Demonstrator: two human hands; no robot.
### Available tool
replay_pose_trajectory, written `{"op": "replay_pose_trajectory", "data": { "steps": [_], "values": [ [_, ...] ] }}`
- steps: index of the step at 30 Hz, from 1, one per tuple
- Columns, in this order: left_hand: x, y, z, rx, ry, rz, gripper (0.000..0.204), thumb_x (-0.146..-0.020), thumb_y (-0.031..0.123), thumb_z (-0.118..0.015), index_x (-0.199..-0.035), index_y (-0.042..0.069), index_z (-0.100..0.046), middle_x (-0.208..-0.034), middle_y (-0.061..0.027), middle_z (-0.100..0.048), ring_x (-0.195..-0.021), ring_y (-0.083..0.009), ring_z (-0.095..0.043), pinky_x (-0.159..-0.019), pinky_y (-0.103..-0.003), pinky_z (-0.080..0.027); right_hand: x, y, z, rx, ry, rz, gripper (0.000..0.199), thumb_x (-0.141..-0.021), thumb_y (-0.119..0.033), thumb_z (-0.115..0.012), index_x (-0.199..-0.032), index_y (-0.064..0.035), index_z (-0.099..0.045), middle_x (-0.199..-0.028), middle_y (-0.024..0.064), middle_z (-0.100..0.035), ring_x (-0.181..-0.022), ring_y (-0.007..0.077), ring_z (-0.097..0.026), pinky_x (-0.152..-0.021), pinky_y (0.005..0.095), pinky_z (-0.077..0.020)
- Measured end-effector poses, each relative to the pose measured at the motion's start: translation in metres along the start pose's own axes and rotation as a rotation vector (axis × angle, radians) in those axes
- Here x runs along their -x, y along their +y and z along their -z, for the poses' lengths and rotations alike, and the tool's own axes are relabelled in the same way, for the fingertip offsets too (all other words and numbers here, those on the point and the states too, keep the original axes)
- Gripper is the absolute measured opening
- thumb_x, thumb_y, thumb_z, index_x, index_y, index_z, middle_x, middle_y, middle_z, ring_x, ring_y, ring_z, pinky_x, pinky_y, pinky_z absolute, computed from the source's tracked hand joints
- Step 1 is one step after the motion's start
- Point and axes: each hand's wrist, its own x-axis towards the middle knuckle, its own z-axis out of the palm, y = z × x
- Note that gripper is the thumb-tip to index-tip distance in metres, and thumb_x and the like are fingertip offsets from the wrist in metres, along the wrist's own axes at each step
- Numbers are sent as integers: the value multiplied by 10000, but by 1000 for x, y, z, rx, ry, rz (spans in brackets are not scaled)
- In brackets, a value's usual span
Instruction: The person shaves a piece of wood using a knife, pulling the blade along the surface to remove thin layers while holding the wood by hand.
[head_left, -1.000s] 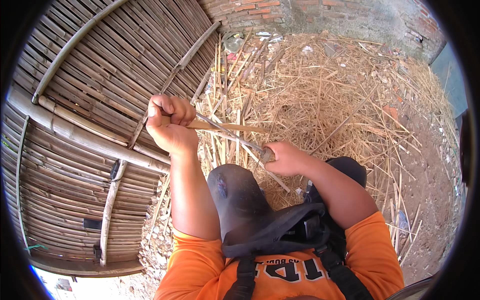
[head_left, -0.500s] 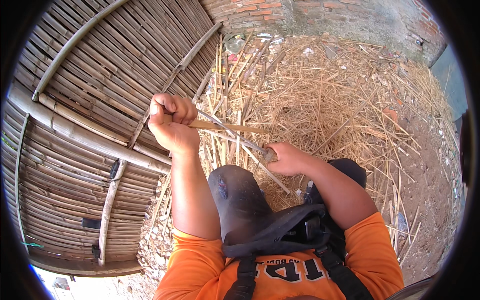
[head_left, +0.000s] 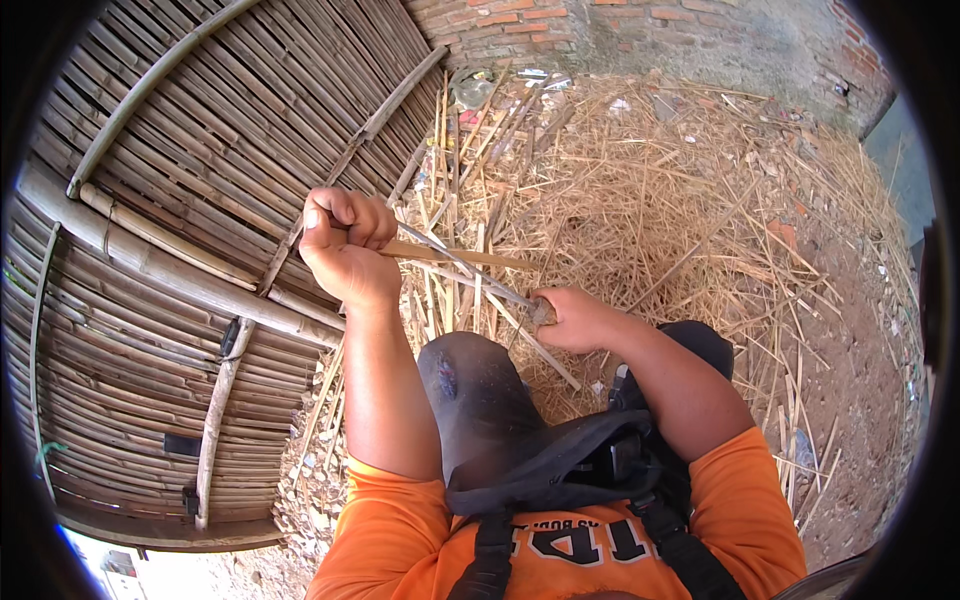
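Observation:
My left hand [head_left: 345, 240] is raised in front of the bamboo wall, its fingers curled tightly around a flat bamboo strip [head_left: 485, 258]. The strip's pale tan length sticks out to the right. Lower down, in front of my knees, my right hand [head_left: 575, 318] grips the stubby brownish handle of a knife [head_left: 510, 293]. Its long, narrow grey blade slants up and left, crossing the strip. Whether the blade touches the strip, I cannot tell. The end of the strip inside my left fist is mostly hidden.
A bamboo-slat wall [head_left: 200, 150] with pole braces stands close on the left. Straw and bamboo shavings [head_left: 640, 220] cover the ground ahead. Beyond them rises a brick wall [head_left: 640, 30]. My bent knee [head_left: 465, 375] and a black bag [head_left: 550, 465] lie below my hands.
Almost nothing differs. Both hands keep their grips on the bamboo strip and the knife, and the view has shifted very slightly.

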Motion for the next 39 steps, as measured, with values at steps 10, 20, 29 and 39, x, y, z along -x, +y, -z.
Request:
{"op": "replay_pose_trajectory", "data": {
  "steps": [10,20,29,39],
  "values": [
    [1,0,-1,-9,17,-12,233,-830,328,-461,-755,110,-421,-571,0,-285,-496,-117,-225,-457,-272,-212,1,3,1,-52,-32,-24,432,-755,-194,-657,-1124,24,-610,-711,143,-611,-651,230,-599,-617,368,-472],
    [2,-1,-3,-8,14,-17,259,-857,349,-459,-755,113,-423,-563,2,-278,-493,-114,-222,-457,-274,-210,3,4,1,-52,-18,13,396,-756,-190,-653,-1097,7,-613,-697,128,-600,-641,217,-592,-611,363,-469],
    [3,-1,-4,20,-25,-19,271,-894,345,-451,-758,112,-433,-558,0,-285,-482,-121,-240,-464,-274,-229,3,4,2,-38,-11,23,430,-752,-174,-645,-1137,12,-608,-707,133,-612,-655,229,-599,-634,366,-477],
    [4,-2,-1,8,-6,-33,278,-888,357,-462,-755,114,-432,-554,1,-290,-481,-122,-249,-470,-275,-232,3,3,2,15,-14,18,501,-751,-196,-658,-1192,32,-590,-763,184,-638,-700,262,-632,-668,375,-496]
  ]
}}
